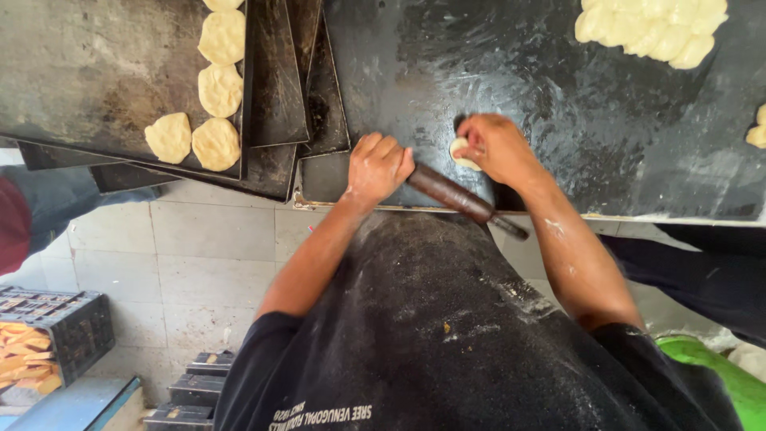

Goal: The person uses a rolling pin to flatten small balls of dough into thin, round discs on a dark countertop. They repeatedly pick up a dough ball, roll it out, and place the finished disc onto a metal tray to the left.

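From the head view, your left hand (379,166) grips the rolling pin (463,199) at the worktop's (511,80) near edge; your right hand (496,145) pinches a dough piece (460,153) just beyond. Trays (275,80) with flattened dough rounds (217,92) crowd the left edge; a dough heap (650,28) fills the far right corner.

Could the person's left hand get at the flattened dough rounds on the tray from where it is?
Probably yes. The left hand rests on the rolling pin, the dough rounds lie uncovered on the tray just beside it, and nothing stands between them.

Soft daylight is falling evenly; dull glare is showing on the dark worktop (558,104) above the rolling pin (459,195); edges are bending slightly, focus holding sharp.
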